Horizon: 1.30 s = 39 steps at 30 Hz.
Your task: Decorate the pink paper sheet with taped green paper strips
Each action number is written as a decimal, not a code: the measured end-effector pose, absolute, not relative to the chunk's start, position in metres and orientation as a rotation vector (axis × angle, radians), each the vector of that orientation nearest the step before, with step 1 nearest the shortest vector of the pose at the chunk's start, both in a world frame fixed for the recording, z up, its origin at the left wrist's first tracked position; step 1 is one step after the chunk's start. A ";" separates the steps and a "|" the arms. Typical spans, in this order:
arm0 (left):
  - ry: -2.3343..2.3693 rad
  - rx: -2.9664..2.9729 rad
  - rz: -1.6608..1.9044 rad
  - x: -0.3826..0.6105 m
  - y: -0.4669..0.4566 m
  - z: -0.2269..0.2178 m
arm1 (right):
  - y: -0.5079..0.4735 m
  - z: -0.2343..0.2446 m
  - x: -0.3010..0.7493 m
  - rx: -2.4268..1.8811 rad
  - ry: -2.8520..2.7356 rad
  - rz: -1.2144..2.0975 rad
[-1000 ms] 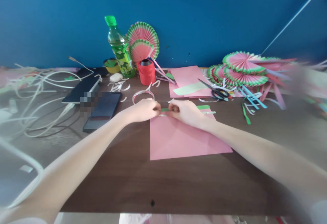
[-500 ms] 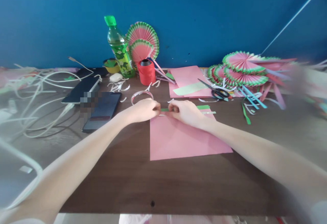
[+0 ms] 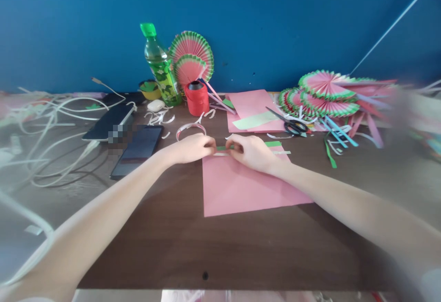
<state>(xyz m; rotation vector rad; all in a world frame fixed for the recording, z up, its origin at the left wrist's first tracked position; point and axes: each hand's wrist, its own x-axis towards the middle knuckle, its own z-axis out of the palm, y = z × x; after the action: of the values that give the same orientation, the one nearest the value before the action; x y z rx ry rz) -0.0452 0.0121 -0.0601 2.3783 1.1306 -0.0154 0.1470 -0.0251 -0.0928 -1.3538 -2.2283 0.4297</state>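
Both hands are in at the sheet (image 3: 248, 187), which lies mid-way between the near and far edges of the desk (image 3: 165, 242). My left hand (image 3: 197, 148) has its fingers curled at the sheet's far left corner, my right hand (image 3: 252, 153) bent the same way just beside it, fingertips down at the pale strip (image 3: 283, 152) — whether either one pinches it, I can't tell. The strip pokes past the sheet's right side! Tape (image 3: 190, 126) just behind my left hand, scissors (image 3: 295, 127) nearer the desk's far edge — and fans (image 3: 327, 86) heaped toward its far right corner.
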 end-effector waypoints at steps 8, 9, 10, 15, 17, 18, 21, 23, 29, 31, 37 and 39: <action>1.093 2.290 -0.006 -0.046 0.012 -0.061 | -0.035 -0.093 0.140 -1.194 -2.279 0.225; 1.093 2.284 -0.014 -0.045 0.010 -0.059 | -0.035 -0.093 0.139 -1.213 -2.288 0.213; 1.095 2.278 -0.021 -0.043 0.008 -0.057 | -0.036 -0.094 0.138 -1.235 -2.297 0.199; 1.082 2.231 -0.043 -0.037 0.000 -0.049 | -0.038 -0.095 0.137 -1.267 -2.358 0.234; 1.075 2.218 -0.039 -0.036 0.000 -0.048 | -0.038 -0.095 0.138 -1.247 -2.368 0.305; 1.075 2.214 -0.040 -0.036 0.000 -0.049 | -0.037 -0.095 0.138 -1.240 -2.370 0.341; 1.085 2.214 -0.048 -0.037 -0.001 -0.049 | -0.037 -0.094 0.139 -1.237 -2.370 0.408; 1.077 2.214 -0.052 -0.037 0.000 -0.049 | -0.037 -0.093 0.140 -1.247 -2.358 0.425; 1.010 2.202 -0.031 -0.038 0.001 -0.051 | -0.038 -0.091 0.141 -1.262 -2.318 0.463; 1.019 2.216 -0.018 -0.038 0.001 -0.052 | -0.038 -0.092 0.141 -1.266 -2.290 0.487; 1.215 2.305 0.163 -0.036 -0.003 -0.057 | -0.031 -0.098 0.145 -1.228 -2.167 0.621; 1.251 2.289 0.157 -0.035 -0.005 -0.058 | -0.030 -0.098 0.146 -1.220 -2.137 0.648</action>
<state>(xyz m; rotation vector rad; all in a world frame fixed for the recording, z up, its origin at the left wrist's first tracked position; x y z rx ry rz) -0.0352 -0.0046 -0.0577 2.2891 1.2512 0.1569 0.1458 -0.0303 -0.0982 -1.2202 -2.1372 0.6477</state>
